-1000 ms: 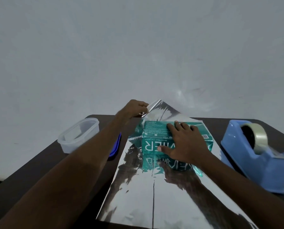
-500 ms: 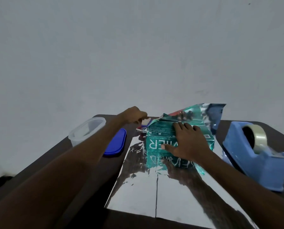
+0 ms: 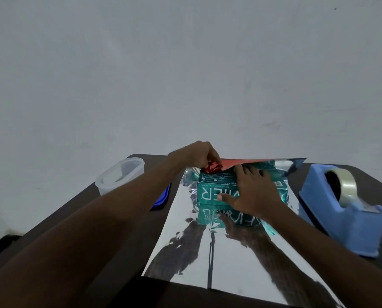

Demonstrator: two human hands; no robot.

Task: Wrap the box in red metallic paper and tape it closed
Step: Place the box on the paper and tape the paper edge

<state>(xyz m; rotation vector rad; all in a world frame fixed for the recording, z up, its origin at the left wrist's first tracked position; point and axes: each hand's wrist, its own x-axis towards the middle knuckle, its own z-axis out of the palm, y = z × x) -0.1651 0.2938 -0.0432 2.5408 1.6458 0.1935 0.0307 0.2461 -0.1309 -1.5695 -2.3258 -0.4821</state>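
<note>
I saw a dark brown table [image 3: 123, 221] carrying everything. A sheet of metallic paper [image 3: 207, 247] lay silver side up across its middle. At the left stood a clear plastic container [image 3: 118, 176], with a blue lid [image 3: 163, 196] just beside it. A blue tape dispenser [image 3: 341, 214] sat at the right.

Left hand [image 3: 196, 155] has folded paper [image 3: 241, 162] (red side up) over box [image 3: 216, 187].
</note>
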